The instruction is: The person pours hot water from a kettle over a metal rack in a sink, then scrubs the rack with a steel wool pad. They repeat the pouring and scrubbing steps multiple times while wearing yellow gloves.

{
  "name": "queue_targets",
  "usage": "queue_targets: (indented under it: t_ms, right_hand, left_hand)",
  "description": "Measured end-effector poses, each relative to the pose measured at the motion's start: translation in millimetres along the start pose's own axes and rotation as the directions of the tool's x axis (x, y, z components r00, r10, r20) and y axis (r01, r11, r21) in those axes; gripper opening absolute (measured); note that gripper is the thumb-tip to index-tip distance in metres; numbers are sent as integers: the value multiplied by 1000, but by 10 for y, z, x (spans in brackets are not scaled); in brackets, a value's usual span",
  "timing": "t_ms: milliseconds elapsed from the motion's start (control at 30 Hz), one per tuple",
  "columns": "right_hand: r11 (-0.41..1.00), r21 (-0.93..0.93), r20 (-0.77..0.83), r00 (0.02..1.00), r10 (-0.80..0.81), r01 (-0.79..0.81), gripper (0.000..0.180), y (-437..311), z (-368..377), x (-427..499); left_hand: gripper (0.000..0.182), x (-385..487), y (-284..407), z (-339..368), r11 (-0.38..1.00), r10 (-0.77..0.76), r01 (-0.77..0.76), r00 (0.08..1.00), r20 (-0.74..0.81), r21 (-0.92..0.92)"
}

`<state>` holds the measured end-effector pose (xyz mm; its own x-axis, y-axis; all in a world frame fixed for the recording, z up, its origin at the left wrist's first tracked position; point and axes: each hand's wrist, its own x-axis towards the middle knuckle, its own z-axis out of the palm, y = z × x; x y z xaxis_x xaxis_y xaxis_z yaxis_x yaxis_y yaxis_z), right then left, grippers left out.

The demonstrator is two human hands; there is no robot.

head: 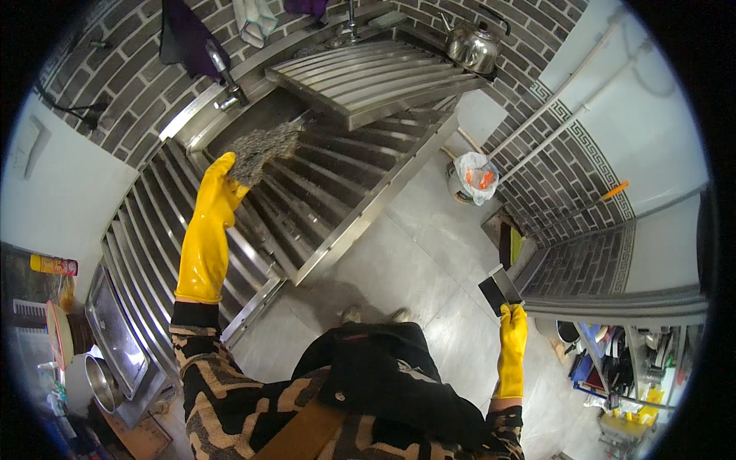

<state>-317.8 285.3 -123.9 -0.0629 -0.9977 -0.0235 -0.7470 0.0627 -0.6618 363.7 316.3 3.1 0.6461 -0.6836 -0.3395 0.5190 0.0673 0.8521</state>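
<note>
My left hand [210,230], in a long yellow rubber glove, grips a shaggy grey scouring cloth [259,150]. The cloth hangs over the near edge of a sink basin [261,115], above a dark slatted stainless-steel panel [339,178]. A paler slatted metal panel [374,75] lies behind it, tilted across the sink. Off to the right, away from the sink, my right hand [513,345] wears a matching glove. Its fingers are closed on the corner of a flat rectangular piece [499,292] with a black face and metal edge; I cannot tell exactly what it is.
A faucet [227,86] rises behind the basin, and a steel kettle [474,46] stands at the back right corner. A lined bucket [477,178] sits on the tiled floor. Along the left are a metal tray [118,330] and a steel bowl [103,382]. Shelves of kitchenware [627,362] occupy the right.
</note>
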Motion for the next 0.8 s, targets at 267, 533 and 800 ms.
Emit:
queue_targets:
  t_ms: [267,533,800]
  right_hand:
    - [988,27,124,981,-152,150,17,181,111,1664]
    - [962,114,195,944,-265,247,18,164,267,3187]
    - [920,225,318,869,-380,320,18,-338,846,4277]
  left_hand:
    - [23,303,-202,1489,969,195,-208,975,106,132]
    - [26,596,-453,2201,857,415,-409,908,48,313]
    - [39,1458,-590,3060,-555,525,-430,482,701,712]
